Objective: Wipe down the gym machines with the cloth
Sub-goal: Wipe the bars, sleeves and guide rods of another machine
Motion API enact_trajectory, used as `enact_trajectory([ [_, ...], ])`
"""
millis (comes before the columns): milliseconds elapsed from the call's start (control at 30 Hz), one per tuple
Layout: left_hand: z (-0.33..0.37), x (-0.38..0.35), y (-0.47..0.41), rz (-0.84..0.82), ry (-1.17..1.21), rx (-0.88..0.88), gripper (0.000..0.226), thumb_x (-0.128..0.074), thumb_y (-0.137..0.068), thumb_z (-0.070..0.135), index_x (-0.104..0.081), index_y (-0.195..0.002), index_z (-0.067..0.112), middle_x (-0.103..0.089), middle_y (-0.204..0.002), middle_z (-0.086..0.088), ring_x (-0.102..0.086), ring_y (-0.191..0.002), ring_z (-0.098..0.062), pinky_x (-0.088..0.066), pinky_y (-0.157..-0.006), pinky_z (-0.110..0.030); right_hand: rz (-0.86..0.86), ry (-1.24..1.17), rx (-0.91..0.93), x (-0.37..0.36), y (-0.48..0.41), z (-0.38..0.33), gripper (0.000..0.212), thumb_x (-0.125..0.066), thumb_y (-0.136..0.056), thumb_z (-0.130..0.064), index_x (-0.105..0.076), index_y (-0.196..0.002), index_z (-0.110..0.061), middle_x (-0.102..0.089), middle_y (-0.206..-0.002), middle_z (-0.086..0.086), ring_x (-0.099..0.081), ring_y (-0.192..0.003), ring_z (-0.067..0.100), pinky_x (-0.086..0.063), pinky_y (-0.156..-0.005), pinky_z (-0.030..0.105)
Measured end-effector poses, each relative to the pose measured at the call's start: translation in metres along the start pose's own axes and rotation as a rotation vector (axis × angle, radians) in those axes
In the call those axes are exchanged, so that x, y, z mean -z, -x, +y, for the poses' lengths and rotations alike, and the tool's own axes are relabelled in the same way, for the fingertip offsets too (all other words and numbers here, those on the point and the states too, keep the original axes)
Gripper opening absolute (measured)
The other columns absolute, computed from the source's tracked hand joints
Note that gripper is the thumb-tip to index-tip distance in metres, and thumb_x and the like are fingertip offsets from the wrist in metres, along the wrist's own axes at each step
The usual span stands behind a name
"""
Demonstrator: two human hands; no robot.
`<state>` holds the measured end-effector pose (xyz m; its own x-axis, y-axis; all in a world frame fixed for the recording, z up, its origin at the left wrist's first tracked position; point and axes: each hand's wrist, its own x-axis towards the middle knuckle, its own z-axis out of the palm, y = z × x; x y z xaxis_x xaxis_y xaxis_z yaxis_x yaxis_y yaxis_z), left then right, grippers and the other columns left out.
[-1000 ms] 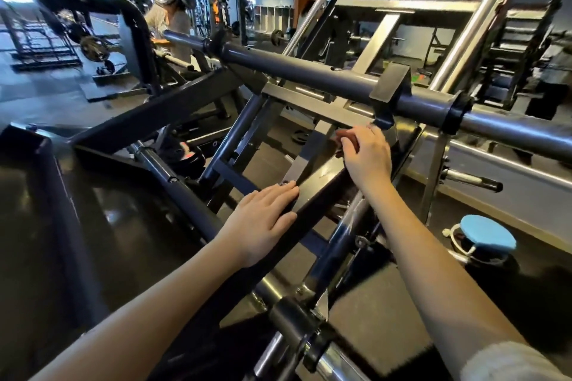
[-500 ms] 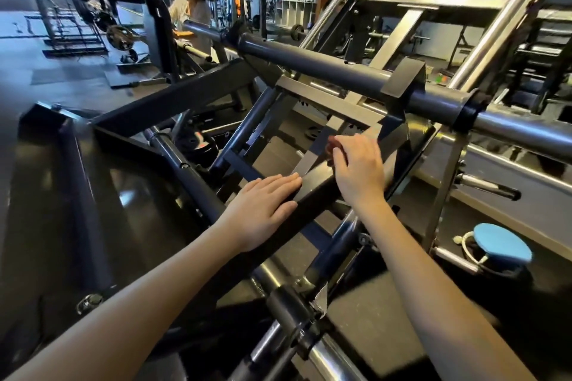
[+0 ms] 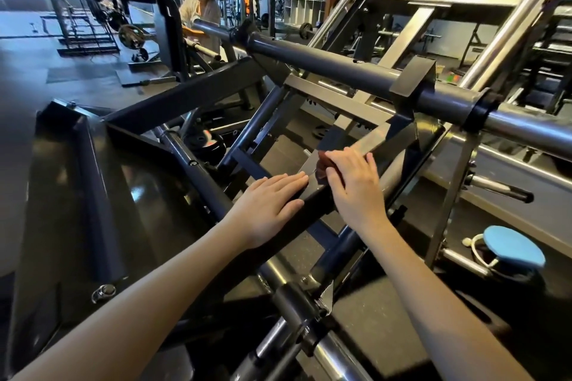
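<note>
Sliding down the machine's slanted beam (image 3: 309, 195) toward the flat, empty left hand (image 3: 269, 207), the right hand (image 3: 353, 185), fingers curled over the cloth (image 3: 322, 164), lengthens the wiped stretch.

Dim, glare top-L (fisheye edges)

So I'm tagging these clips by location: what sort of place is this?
A gym, likely its weights area: a steel machine frame up close, a loaded barbell further back, and a weight plate lying low inside the frame.
</note>
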<state>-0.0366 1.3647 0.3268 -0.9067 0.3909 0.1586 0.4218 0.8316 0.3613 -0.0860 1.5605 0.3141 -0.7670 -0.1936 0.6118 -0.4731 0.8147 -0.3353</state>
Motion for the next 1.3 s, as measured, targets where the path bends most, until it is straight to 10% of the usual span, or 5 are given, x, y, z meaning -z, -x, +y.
enact_trajectory([
  [467, -0.001, -0.001, 0.001, 0.019, -0.004, 0.002, 0.050, -0.031, -0.103, 0.044, -0.022, -0.151, 0.035, -0.025, -0.158, 0.015, -0.017, -0.146, -0.007, -0.012, -0.121, -0.039, -0.073, 0.057, 0.095, 0.014, -0.013, 0.014, 0.031, -0.050, -0.099, -0.024, -0.059, -0.127, -0.014, -0.062, -0.127, 0.005, -0.047, -0.128, 0.022, -0.009, -0.116, 0.032],
  [667, 0.002, 0.001, 0.003, 0.016, -0.046, 0.028, 0.050, -0.030, -0.104, 0.045, -0.021, -0.152, 0.035, -0.025, -0.158, 0.013, -0.018, -0.146, -0.009, -0.011, -0.121, -0.040, 0.039, 0.018, -0.166, 0.007, -0.028, 0.004, 0.031, -0.046, -0.100, -0.028, -0.060, -0.124, -0.014, -0.060, -0.123, 0.006, -0.046, -0.125, 0.023, -0.027, -0.115, 0.043],
  [867, 0.006, 0.006, 0.015, 0.029, 0.037, 0.150, 0.055, -0.033, -0.103, 0.043, -0.018, -0.154, 0.030, -0.027, -0.158, 0.008, -0.020, -0.145, -0.010, -0.009, -0.120, -0.037, -0.095, 0.092, 0.121, 0.014, -0.012, 0.014, 0.035, -0.048, -0.100, -0.030, -0.057, -0.131, -0.017, -0.060, -0.131, 0.002, -0.046, -0.131, 0.018, -0.005, -0.117, 0.036],
  [1067, -0.013, 0.008, 0.064, -0.068, -0.034, 0.215, 0.056, -0.027, -0.103, 0.047, -0.009, -0.154, 0.035, -0.017, -0.160, 0.013, -0.011, -0.146, -0.006, -0.001, -0.119, -0.034, 0.040, 0.083, -0.155, 0.004, -0.021, 0.003, 0.038, -0.044, -0.101, -0.028, -0.052, -0.137, -0.017, -0.054, -0.138, 0.005, -0.037, -0.138, 0.024, -0.011, -0.120, 0.044],
  [1300, -0.014, -0.003, 0.079, -0.023, -0.078, 0.277, 0.056, -0.025, -0.102, 0.047, -0.007, -0.154, 0.035, -0.024, -0.159, 0.005, -0.015, -0.147, -0.008, -0.009, -0.120, -0.033, -0.082, 0.040, 0.241, -0.002, -0.002, -0.008, 0.028, -0.053, -0.097, -0.024, -0.063, -0.122, -0.017, -0.065, -0.120, 0.002, -0.051, -0.124, 0.021, -0.013, -0.118, 0.043],
])
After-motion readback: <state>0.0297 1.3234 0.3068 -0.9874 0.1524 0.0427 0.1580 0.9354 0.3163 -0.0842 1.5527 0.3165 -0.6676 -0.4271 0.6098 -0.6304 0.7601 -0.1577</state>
